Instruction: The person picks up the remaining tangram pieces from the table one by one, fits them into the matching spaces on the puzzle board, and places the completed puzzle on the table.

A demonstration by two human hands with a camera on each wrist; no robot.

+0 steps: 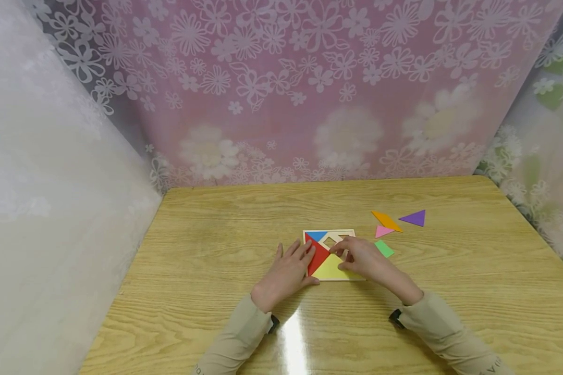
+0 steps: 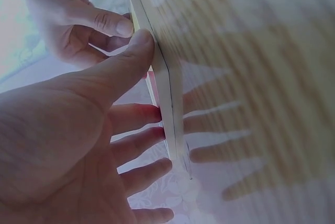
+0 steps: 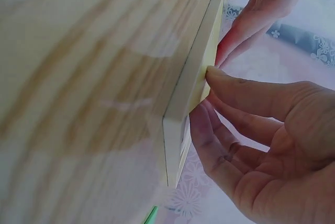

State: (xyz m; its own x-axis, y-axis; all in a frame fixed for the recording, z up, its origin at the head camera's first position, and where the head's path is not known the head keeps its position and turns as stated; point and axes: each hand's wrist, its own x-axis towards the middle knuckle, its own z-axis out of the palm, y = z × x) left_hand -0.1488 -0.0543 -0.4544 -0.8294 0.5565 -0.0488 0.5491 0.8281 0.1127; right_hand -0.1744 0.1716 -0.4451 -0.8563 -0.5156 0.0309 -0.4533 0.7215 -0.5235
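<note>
A wooden tangram board (image 1: 352, 232) lies on the table with a red triangle (image 1: 316, 256), a blue triangle (image 1: 316, 236) and a yellow triangle (image 1: 327, 269) in it. My left hand (image 1: 286, 271) lies at the board's left side, fingertips over the red triangle and thumb along the near edge. The left wrist view shows those fingers (image 2: 140, 148) nearly straight. Over the board's right half, my right hand (image 1: 363, 258) has its thumb on the yellow triangle and its bent fingers by that triangle's upper corner. Close up, the thumb (image 3: 246, 90) and fingers pinch the yellow piece (image 3: 198, 90).
Right of the board lie an orange parallelogram (image 1: 387, 221), a purple triangle (image 1: 415, 218), a small pink triangle (image 1: 383, 231) and a green piece (image 1: 384, 248). Orange and pink touch or overlap. A flowered curtain (image 1: 281, 94) hangs behind the wooden table (image 1: 206, 234).
</note>
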